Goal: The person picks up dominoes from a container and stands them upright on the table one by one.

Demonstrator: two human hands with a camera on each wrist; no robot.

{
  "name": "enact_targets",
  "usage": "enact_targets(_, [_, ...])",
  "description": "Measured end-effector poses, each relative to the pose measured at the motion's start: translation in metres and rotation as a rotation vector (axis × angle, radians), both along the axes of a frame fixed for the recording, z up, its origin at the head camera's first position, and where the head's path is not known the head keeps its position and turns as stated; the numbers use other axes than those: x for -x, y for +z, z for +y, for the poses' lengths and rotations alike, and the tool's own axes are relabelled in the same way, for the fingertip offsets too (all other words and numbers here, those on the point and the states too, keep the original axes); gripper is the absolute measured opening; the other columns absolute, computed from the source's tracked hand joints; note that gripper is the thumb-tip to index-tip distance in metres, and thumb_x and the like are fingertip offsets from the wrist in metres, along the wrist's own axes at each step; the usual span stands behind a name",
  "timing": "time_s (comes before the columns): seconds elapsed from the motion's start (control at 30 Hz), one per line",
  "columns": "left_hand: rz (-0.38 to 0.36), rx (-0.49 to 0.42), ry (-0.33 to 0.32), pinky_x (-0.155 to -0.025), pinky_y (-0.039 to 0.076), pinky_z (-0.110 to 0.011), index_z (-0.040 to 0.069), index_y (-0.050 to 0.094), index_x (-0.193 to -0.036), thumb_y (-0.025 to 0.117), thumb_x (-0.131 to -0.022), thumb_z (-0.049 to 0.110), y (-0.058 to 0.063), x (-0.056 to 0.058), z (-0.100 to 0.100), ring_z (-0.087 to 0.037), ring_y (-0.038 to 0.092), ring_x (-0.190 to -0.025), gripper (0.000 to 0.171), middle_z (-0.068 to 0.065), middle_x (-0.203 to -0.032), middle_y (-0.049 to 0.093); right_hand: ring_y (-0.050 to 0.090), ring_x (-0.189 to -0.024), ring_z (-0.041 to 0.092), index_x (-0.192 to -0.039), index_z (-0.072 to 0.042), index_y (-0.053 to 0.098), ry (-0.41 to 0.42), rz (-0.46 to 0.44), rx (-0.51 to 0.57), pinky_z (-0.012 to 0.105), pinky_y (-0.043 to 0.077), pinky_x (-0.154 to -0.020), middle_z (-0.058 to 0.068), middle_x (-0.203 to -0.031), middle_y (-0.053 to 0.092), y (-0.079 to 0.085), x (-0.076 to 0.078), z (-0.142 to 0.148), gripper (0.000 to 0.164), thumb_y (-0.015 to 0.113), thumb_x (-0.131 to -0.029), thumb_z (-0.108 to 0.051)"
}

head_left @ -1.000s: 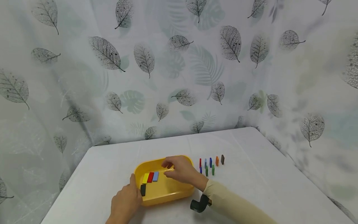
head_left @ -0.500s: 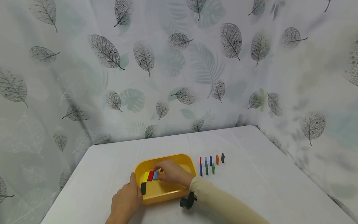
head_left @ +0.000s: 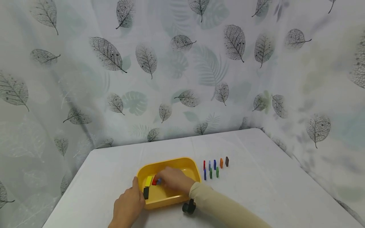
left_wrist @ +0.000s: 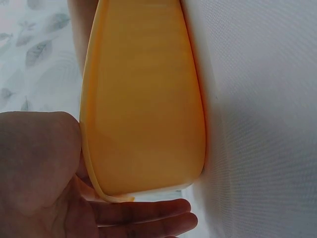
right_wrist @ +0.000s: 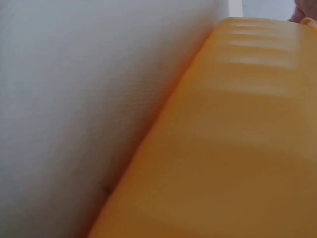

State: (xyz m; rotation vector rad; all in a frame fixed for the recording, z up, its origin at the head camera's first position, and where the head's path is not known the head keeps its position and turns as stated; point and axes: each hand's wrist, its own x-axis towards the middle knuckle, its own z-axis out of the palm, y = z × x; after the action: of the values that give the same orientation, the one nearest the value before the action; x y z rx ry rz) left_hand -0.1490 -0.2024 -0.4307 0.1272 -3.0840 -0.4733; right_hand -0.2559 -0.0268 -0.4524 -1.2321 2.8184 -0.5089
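Note:
A yellow tray (head_left: pixel 166 204) lies on the white table, holding small flat blocks. My left hand (head_left: pixel 128 204) grips its left rim, the thumb at the rim and the fingers along the outer wall (left_wrist: pixel 143 99). My right hand (head_left: pixel 174 180) reaches into the tray with bent fingers, its fingertips at a red block (head_left: pixel 154 180) and a blue block (head_left: pixel 159 181) partly hidden by the hand. I cannot tell if the fingers pinch either block. A yellow block (head_left: pixel 148 181) lies left of the red one, and a black block (head_left: pixel 146 193) sits by the left wall.
Right of the tray, several small blocks stand on edge in two rows, among them an orange block (head_left: pixel 221 163), a dark grey block (head_left: pixel 227 161) and a green block (head_left: pixel 217 172). A leaf-patterned curtain (head_left: pixel 182 79) hangs behind the white table (head_left: pixel 265 177).
My right hand has come down and left into the tray, from above it to the blocks. The red block has shifted right, leaving a gap beside the yellow one. My left hand stays put.

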Motion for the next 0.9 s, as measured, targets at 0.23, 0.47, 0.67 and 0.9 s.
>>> enact_targets(0.23, [0.005,0.007,0.0,-0.053,0.048,-0.04,-0.015,0.036,-0.15,0.054,-0.098,0.013,0.0,-0.001,0.0,-0.023,0.05,-0.057,0.061,-0.014,-0.084,0.065,0.059,-0.086,0.008,-0.105,-0.016,0.081,-0.054,0.126,-0.052,0.021,0.052,-0.086,-0.007,-0.094,0.066,0.0,-0.007,-0.001,0.014,0.078,-0.093,-0.011])
enact_targets(0.47, [-0.002,0.009,0.006,-0.052,0.048,-0.039,-0.015,0.035,-0.15,0.053,-0.099,0.013,0.0,-0.001,0.0,-0.023,0.049,-0.057,0.061,-0.012,-0.081,0.064,0.054,-0.08,0.011,-0.105,-0.014,0.073,-0.138,0.186,-0.079,0.02,0.051,-0.078,-0.004,-0.09,0.061,-0.002,-0.01,0.002,0.013,0.077,-0.093,-0.009])
enact_targets(0.67, [0.0,0.001,0.004,-0.055,0.05,-0.042,-0.015,0.035,-0.15,0.053,-0.098,0.013,0.001,-0.001,0.0,-0.023,0.05,-0.058,0.062,-0.015,-0.087,0.067,0.055,-0.079,0.011,-0.103,-0.014,0.074,-0.127,0.21,-0.097,0.02,0.051,-0.078,-0.004,-0.088,0.063,0.0,-0.011,0.003,0.007,0.075,-0.096,-0.012])
enact_targets(0.9, [-0.006,-0.007,0.002,-0.053,0.048,-0.042,-0.014,0.035,-0.15,0.052,-0.098,0.013,0.0,0.0,0.0,-0.023,0.05,-0.057,0.061,-0.012,-0.082,0.065,0.054,-0.079,0.012,-0.105,-0.015,0.075,-0.088,0.222,-0.171,0.021,0.051,-0.077,-0.004,-0.089,0.064,0.002,-0.01,-0.002,0.014,0.08,-0.093,-0.022])
